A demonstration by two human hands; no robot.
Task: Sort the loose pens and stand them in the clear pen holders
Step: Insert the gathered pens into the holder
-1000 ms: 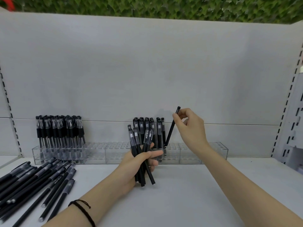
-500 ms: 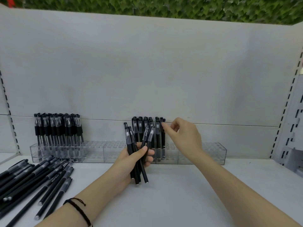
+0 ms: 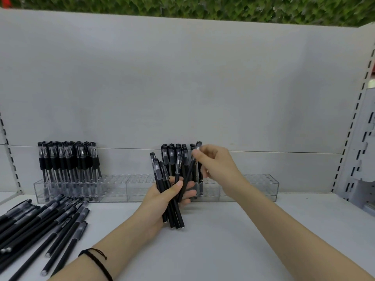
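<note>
**Right hand pinched one black pen above the bundle**

The pen (image 3: pixel 189 173) was slim and matte black. It slanted, its cap end up and blurred, its lower end down by the fingers of the left hand (image 3: pixel 165 197), just in front of the holders (image 3: pixel 253 185). The right hand (image 3: pixel 216 164) pinched it near the top between thumb and fingertips, which were motion-blurred. Whether the lower end sat inside the left grip could not be told.

The left hand was curled round a bundle (image 3: pixel 162 179) of at least four black pens, held upright with the thumb pressed across them. Some had translucent caps.

The clear holders stood in one row against the back panel (image 3: pixel 182 78), with gridded tops. At the left end stood a tight batch (image 3: pixel 69 159) of clear-capped pens with black grips, too dense to count. Near the middle, behind the hands, about nine black pens (image 3: pixel 172 157) stood upright. The right end showed only clear plastic.

More than a dozen loose pens (image 3: pixel 40 220) lay fanned on the white shelf (image 3: pixel 223 250) at the left. A black cord band (image 3: pixel 95 258) circled the left wrist.
</note>
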